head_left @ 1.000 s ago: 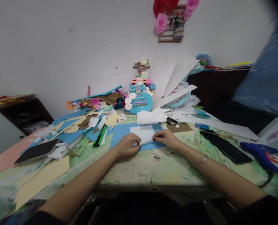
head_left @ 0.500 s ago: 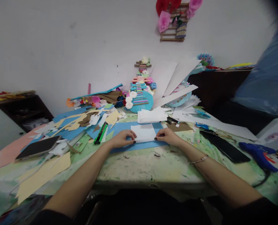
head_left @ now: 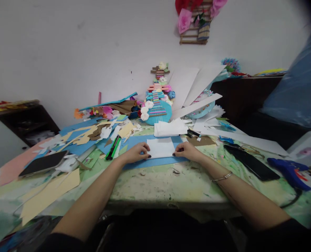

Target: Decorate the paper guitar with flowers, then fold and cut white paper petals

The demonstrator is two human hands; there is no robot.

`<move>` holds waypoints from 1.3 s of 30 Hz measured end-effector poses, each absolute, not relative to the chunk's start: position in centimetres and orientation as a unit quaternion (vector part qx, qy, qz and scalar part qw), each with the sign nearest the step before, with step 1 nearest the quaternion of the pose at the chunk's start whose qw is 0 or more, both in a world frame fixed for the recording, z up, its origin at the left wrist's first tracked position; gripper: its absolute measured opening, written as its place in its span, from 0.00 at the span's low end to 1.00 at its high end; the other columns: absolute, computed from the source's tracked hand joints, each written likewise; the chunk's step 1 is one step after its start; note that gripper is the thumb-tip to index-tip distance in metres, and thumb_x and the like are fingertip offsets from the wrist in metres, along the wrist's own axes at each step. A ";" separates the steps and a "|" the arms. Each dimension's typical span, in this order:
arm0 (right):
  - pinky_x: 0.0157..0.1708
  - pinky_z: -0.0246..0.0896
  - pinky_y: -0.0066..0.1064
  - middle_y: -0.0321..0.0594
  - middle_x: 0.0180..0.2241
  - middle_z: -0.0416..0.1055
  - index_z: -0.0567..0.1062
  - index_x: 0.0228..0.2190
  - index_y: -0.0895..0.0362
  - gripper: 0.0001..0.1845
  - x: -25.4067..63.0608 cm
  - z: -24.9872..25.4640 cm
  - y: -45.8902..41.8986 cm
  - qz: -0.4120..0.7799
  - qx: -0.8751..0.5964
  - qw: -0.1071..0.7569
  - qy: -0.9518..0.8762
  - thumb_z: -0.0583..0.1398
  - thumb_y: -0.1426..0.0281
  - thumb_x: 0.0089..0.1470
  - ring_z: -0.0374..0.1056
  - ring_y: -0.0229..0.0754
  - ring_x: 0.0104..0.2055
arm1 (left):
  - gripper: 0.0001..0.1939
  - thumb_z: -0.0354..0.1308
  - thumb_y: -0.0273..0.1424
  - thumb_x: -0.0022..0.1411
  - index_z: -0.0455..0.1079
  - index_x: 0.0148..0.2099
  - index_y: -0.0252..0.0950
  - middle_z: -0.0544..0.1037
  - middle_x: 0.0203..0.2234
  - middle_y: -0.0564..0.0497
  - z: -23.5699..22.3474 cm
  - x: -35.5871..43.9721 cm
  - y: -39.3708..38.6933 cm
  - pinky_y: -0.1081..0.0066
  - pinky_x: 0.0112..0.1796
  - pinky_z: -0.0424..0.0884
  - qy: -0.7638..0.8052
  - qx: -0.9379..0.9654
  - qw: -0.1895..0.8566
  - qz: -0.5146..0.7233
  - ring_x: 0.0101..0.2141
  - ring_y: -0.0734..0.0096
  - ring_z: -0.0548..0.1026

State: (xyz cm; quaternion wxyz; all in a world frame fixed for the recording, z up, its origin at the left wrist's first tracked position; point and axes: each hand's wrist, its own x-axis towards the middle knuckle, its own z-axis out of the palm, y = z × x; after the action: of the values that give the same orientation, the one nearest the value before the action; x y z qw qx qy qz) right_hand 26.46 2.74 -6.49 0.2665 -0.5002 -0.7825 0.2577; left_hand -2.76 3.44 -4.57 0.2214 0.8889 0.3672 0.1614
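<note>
A white sheet of paper lies on a blue sheet in front of me. My left hand pinches its near left corner, and my right hand pinches the near right corner. Both hands are closed, thumbs toward the paper's near edge. Just beyond the sheet rests a stack of white paper. Black pens lie to the right of that stack. To the left of my left hand is a green and black utility knife.
Paper scraps cover the left side, with a dark tablet-like device nearby. On the right lie a black phone and a blue glue gun. A blue paper lute with flowers leans at the back wall.
My left thumb and fingers have closed in on the paper's near left corner. The right hand stays at its corner. The view has shifted slightly.
</note>
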 end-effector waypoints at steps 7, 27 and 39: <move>0.22 0.45 0.26 0.34 0.18 0.66 0.75 0.20 0.60 0.13 26.4 -6.6 2.9 0.240 -0.521 0.252 -0.779 0.64 0.62 0.37 0.56 0.34 0.22 | 0.13 0.57 0.39 0.53 0.67 0.25 0.34 0.69 0.41 0.46 -4.8 -2.7 3.7 0.67 0.42 0.64 0.377 0.874 0.253 0.174 0.40 0.66 0.69; 0.25 0.47 0.26 0.35 0.19 0.67 0.73 0.18 0.59 0.10 25.7 -5.6 1.9 0.187 -0.524 0.226 -0.800 0.59 0.66 0.44 0.59 0.35 0.24 | 0.12 0.56 0.37 0.54 0.70 0.24 0.35 0.71 0.41 0.46 -4.6 -2.7 3.7 0.68 0.42 0.65 0.398 0.867 0.247 0.172 0.39 0.68 0.70; 0.25 0.49 0.25 0.35 0.19 0.67 0.72 0.18 0.59 0.06 25.3 -6.0 2.1 0.172 -0.538 0.232 -0.792 0.60 0.71 0.42 0.60 0.35 0.23 | 0.06 0.57 0.32 0.52 0.66 0.29 0.35 0.70 0.36 0.48 -4.5 -2.2 3.3 0.67 0.41 0.65 0.388 0.884 0.194 0.177 0.37 0.66 0.69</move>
State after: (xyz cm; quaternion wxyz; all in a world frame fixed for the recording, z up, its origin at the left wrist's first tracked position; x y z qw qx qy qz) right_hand 25.31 2.06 -5.98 0.2324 -0.5381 -0.7918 0.1716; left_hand -2.18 3.26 -4.52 0.1936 0.8835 0.3882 0.1767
